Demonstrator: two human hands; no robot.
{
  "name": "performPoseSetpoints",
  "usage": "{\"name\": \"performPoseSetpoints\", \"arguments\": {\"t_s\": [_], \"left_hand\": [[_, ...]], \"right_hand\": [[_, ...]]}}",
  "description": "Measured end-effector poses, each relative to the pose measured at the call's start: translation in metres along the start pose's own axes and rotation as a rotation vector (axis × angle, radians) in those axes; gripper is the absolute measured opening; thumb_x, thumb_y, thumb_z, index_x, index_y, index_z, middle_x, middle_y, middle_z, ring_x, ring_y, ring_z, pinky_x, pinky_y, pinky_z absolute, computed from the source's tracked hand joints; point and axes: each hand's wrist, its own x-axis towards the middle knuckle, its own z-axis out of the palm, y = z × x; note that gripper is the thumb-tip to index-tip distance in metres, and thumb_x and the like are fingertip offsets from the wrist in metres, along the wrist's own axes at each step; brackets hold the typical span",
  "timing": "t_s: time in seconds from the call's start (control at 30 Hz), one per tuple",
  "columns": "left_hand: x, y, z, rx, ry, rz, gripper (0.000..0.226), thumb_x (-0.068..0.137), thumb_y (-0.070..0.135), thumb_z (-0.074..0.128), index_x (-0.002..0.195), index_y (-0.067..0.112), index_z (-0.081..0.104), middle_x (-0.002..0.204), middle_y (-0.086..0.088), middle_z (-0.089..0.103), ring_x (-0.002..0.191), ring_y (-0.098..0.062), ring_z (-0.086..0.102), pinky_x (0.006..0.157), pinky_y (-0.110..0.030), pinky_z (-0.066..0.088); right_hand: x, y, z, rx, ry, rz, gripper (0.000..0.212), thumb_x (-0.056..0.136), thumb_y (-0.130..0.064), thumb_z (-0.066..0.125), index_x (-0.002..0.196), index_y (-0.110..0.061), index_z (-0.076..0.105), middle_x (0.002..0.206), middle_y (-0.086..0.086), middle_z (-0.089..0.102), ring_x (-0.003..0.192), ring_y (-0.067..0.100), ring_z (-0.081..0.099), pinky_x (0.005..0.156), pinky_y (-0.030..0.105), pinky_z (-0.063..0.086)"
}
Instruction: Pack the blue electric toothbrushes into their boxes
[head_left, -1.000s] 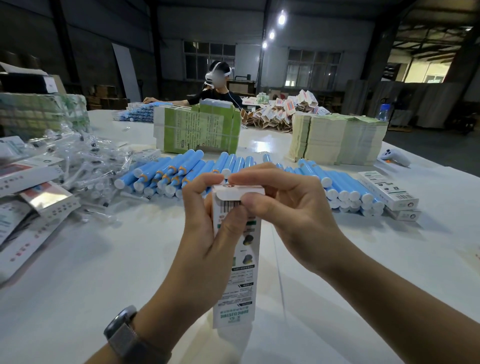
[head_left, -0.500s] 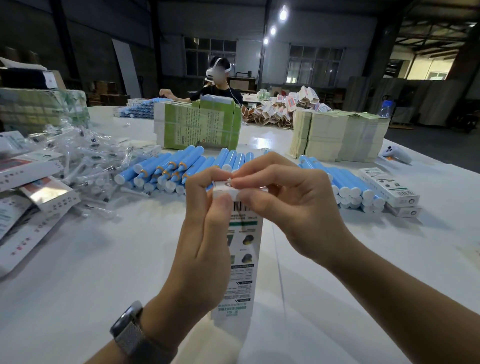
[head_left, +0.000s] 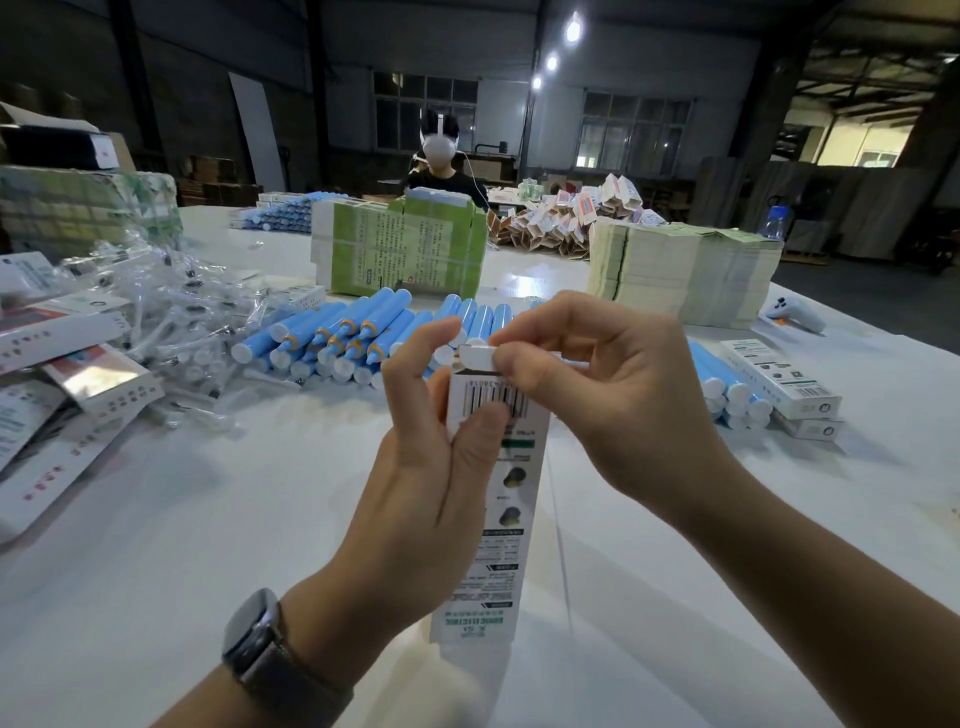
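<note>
We hold a tall white toothbrush box (head_left: 498, 499) upright over the near middle of the desk (head_left: 156, 545). Our left hand (head_left: 415, 499) wraps around its upper half, thumb pressed on the barcode panel and fingers curled behind, so it grips the box firmly. Our right hand (head_left: 597, 395) pinches the box's top flap (head_left: 480, 356) between thumb and forefinger, with the remaining fingers curled loosely above. A grey watch (head_left: 260, 639) sits on our left wrist.

Behind the box, across the middle of the desk, we see a heap of blue electric toothbrushes (head_left: 332, 338) lying on their sides, white caps toward us; the row runs on behind our right hand toward the right edge. Just beside its right end lie two closed white boxes (head_left: 779, 384), one on top of the other. Toward the left edge sits a pile of clear-wrapped brush heads (head_left: 171, 322), and at that edge flat cartons (head_left: 67, 395) are fanned out. Farther back stand a green bundle of folded cartons (head_left: 400, 249) and a pale stack of flat sheets (head_left: 680, 270). A white controller (head_left: 795, 314) rests near the right edge. At the far edge another person (head_left: 441, 171) sits facing us.
</note>
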Motion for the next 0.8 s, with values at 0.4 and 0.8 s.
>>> {"name": "performPoseSetpoints", "arguments": {"t_s": [0.4,0.8], "left_hand": [[0.0,0.006,-0.001,0.07,-0.059,0.118,0.028,0.103,0.043,0.04,0.126,0.052,0.026,0.106,0.019,0.058,0.081,-0.015,0.067,0.067,-0.032,0.057],[-0.001,-0.002,-0.001,-0.02,0.069,0.043,0.018,0.101,0.036,0.039,0.104,0.053,0.034,0.092,0.0,0.055,0.065,-0.017,0.058,0.054,-0.033,0.051]], "right_hand": [[0.012,-0.016,-0.028,-0.268,-0.27,-0.09,0.003,0.082,-0.018,0.071,0.081,-0.016,0.073,0.077,-0.015,0.063,0.078,0.013,0.066,0.062,0.019,0.052],[0.003,0.017,-0.015,0.109,-0.318,-0.071,0.033,0.088,-0.002,0.061,0.116,-0.018,0.063,0.109,0.013,0.063,0.103,0.014,0.063,0.081,0.024,0.053]]}}
